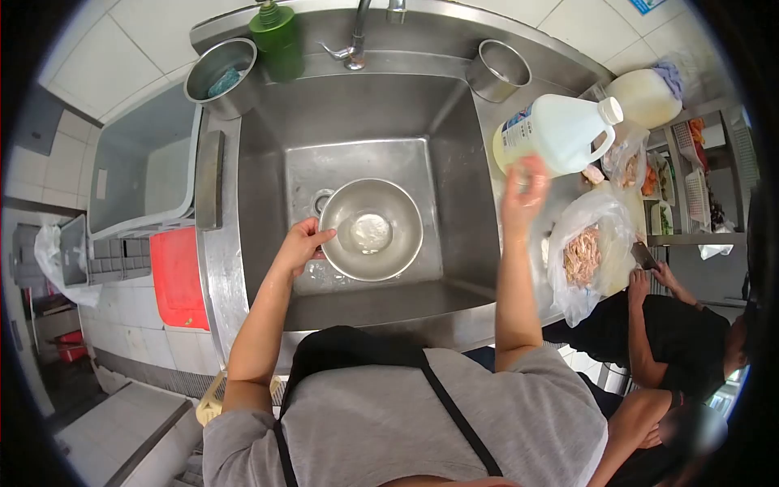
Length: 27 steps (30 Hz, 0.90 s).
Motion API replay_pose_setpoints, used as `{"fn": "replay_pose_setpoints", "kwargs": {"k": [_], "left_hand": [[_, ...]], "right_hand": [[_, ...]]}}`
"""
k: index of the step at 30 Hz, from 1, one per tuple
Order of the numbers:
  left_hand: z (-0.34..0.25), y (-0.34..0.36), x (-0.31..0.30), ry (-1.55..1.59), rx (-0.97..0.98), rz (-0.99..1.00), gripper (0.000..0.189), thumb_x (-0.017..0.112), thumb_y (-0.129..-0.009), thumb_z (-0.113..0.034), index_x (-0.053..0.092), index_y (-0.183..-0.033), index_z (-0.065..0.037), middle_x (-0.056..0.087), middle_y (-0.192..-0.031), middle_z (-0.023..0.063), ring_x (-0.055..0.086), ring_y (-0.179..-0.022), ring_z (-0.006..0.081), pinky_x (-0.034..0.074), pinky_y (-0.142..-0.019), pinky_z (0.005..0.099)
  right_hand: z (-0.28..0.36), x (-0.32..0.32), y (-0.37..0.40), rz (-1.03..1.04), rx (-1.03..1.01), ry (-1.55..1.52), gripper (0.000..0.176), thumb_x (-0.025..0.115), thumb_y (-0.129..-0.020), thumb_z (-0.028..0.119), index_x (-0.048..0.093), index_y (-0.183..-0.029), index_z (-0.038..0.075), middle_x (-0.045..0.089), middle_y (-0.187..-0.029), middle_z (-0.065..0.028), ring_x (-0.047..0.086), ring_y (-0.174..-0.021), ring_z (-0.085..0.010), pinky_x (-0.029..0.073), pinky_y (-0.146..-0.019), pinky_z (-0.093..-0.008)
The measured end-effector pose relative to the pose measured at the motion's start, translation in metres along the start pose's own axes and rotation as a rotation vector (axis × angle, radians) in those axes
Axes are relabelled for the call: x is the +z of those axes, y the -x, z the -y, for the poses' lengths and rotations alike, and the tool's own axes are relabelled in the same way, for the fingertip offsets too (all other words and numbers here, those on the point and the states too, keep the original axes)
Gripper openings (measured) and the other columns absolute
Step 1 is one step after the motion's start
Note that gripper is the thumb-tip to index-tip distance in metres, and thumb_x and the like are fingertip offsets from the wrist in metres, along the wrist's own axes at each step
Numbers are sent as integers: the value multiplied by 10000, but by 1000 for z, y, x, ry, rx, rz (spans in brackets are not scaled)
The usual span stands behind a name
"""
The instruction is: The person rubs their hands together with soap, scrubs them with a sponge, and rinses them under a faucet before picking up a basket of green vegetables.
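Note:
A round metal bowl (341, 258) is inside the steel sink (324, 166). My left hand (304, 246) grips its left rim, thumb over the edge. Right of the sink, my right hand (526, 191) is raised beside the lower part of a large translucent jug (560, 134) with a white cap. That hand is blurred, and whether its fingers touch the jug or hold anything is unclear. Near it on the counter, a clear plastic bag (613, 268) holds pale pink shredded food (583, 256).
A faucet (354, 55), green bottle (277, 40) and two metal pots (219, 81) (498, 71) line the back. At left are a grey bin (146, 162) and red lid (178, 280). A co-worker's hands (653, 280) hold a knife (643, 256) at right.

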State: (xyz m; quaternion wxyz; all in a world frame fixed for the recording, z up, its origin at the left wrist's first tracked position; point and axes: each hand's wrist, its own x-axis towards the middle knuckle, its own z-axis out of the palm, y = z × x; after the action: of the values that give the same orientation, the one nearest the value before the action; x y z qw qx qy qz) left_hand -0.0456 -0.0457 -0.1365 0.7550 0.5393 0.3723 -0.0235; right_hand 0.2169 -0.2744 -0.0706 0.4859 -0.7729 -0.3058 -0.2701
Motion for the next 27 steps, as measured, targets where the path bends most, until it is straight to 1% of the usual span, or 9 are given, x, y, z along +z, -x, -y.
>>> {"fn": "replay_pose_setpoints", "kwargs": {"k": [3, 5, 6, 8, 12, 15, 20, 22, 27], "left_hand": [[-1, -2, 4, 54, -30, -34, 127, 603, -765, -161, 503, -754, -83, 550, -703, 12, 557, -631, 106, 495, -554, 257], [1, -7, 4, 80, -47, -68, 122, 600, -767, -164, 513, -788, -82, 557, -723, 16, 562, -651, 109, 493, -580, 256], [3, -12, 4, 118, -28, -86, 126, 597, -770, -168, 513, -804, -81, 563, -741, 21, 564, -665, 111, 488, -596, 252], [7, -20, 2, 168, -17, -126, 131, 593, -773, -171, 512, -820, -80, 569, -758, 25, 565, -679, 113, 483, -613, 247], [9, -22, 1, 226, 15, -160, 141, 589, -776, -168, 518, -852, -73, 575, -786, 27, 565, -686, 109, 477, -618, 240], [6, -18, 9, 217, 9, -169, 137, 583, -780, -167, 527, -872, -82, 581, -787, 15, 558, -673, 93, 469, -596, 222], [15, -15, 7, 287, 0, -200, 120, 576, -785, -155, 534, -881, -94, 581, -771, 0, 539, -638, 66, 456, -548, 191], [26, -20, -2, 291, 32, -212, 130, 590, -773, -152, 504, -821, -69, 575, -792, 39, 569, -696, 129, 482, -607, 237], [62, -50, -29, 397, -28, -340, 200, 612, -749, -113, 475, -878, -47, 558, -841, 81, 576, -714, 175, 484, -549, 235]], "right_hand": [[-13, -41, -57, -373, -165, 331, 293, 604, -737, 134, 494, -964, -15, 449, -1067, -159, 398, -1035, -295, 296, -892, -387], [-35, -54, -87, -425, -163, 463, 369, 605, -758, 205, 469, -1000, -39, 489, -1010, -153, 460, -953, -274, 345, -849, -370], [-52, -58, -97, -421, -161, 456, 369, 605, -758, 205, 469, -1000, -39, 489, -1010, -153, 460, -953, -274, 345, -849, -370], [-80, -57, -110, -276, 317, -74, 405, 585, -784, 287, 469, -994, -39, 534, -908, -125, 515, -832, -219, 402, -768, -324], [-90, -50, -108, -319, 187, -96, 395, 542, -810, 350, 511, -902, -33, 550, -770, -68, 501, -694, -120, 415, -633, -248], [-85, -56, -106, -304, 354, -49, 373, 534, -818, 337, 522, -865, -33, 550, -732, -49, 485, -658, -113, 408, -619, -242], [-93, -48, -104, -387, 320, -220, 345, 525, -825, 322, 551, -865, -20, 582, -750, -76, 505, -650, -145, 416, -612, -277], [-84, -51, -100, -406, 296, -16, 347, 529, -823, 319, 559, -871, -23, 594, -775, -93, 519, -674, -160, 419, -618, -291], [-109, -50, -98, -482, 232, 68, 367, 561, -802, 325, 557, -862, -38, 596, -787, -117, 536, -688, -183, 422, -636, -301]]}}
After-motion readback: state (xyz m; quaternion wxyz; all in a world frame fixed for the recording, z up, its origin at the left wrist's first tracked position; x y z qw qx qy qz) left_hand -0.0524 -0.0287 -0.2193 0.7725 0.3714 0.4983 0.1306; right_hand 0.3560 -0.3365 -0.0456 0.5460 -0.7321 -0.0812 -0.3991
